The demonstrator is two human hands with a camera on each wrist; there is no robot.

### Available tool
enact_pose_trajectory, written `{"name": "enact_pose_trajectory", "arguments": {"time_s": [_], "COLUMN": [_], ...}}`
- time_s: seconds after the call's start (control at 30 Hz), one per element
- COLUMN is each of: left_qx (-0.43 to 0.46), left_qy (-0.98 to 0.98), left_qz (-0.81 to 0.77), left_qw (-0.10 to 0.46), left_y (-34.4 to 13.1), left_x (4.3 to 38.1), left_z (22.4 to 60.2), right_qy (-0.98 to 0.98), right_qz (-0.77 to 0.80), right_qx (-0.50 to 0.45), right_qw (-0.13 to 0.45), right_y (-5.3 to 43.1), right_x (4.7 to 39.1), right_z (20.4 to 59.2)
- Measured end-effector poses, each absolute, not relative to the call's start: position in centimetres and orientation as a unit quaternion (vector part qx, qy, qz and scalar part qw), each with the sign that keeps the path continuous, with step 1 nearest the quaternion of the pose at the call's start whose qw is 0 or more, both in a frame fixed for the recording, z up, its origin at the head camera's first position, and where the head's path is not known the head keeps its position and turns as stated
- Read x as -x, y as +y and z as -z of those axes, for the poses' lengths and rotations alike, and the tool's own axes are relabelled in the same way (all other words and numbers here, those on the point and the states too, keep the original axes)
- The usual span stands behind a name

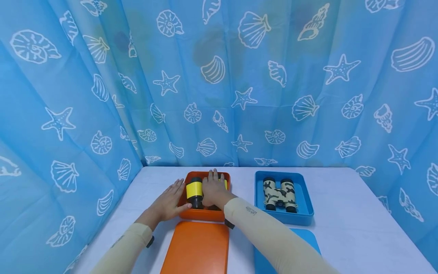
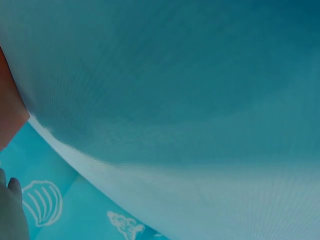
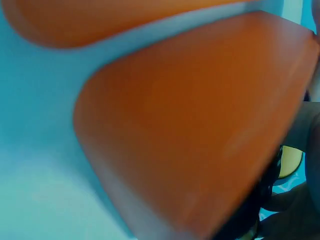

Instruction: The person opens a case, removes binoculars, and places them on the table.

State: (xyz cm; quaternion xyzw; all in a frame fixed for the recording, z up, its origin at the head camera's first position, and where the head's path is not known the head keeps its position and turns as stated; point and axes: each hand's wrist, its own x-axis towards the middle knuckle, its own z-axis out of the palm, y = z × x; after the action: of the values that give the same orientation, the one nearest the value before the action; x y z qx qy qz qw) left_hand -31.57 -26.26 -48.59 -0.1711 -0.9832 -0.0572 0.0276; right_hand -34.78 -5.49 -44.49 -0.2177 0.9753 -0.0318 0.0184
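Yellow-and-black binoculars [image 1: 194, 189] lie in an orange box [image 1: 202, 215] on the table. My right hand [image 1: 215, 190] rests over the right part of these binoculars, its fingers stretched toward the back of the box and hiding much of that barrel. Against the box's left side, my left hand [image 1: 167, 203] lies with fingers extended and thumb near the front rim. In the right wrist view, the orange box wall [image 3: 190, 120] fills the middle, with part of the binoculars [image 3: 290, 161] beside dark, shadowed fingers. The left wrist view catches only fingertips [image 2: 14, 192] at its edge.
An orange lid [image 1: 196, 249] lies in front of the orange box. To the right, a blue box [image 1: 301, 217] holds camouflage binoculars [image 1: 280, 194], and a blue lid [image 1: 306, 236] sits before it, partly under my right sleeve. A blue shell-patterned curtain [image 1: 239, 125] surrounds the white table [image 1: 342, 228].
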Motion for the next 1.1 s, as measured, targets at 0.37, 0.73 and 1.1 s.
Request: {"name": "enact_pose_trajectory", "arguments": {"time_s": [0.37, 0.73, 1.1], "left_qx": [0.159, 0.161, 0.153], "left_qy": [-0.984, -0.983, -0.984], "left_qz": [0.074, 0.086, 0.087], "left_qw": [0.020, 0.018, 0.023], "left_y": [-26.1, -26.1, -26.0], "left_x": [31.7, 31.5, 31.5], "left_z": [48.8, 48.4, 48.8], "right_qy": [0.973, 0.971, 0.973], "right_qz": [0.028, -0.033, -0.064], "right_qx": [0.229, 0.229, 0.217], "right_qw": [0.022, 0.052, 0.049], "right_y": [-5.3, -4.7, -0.4], "right_x": [34.4, 34.5, 35.2], "right_z": [41.9, 39.2, 38.2]}}
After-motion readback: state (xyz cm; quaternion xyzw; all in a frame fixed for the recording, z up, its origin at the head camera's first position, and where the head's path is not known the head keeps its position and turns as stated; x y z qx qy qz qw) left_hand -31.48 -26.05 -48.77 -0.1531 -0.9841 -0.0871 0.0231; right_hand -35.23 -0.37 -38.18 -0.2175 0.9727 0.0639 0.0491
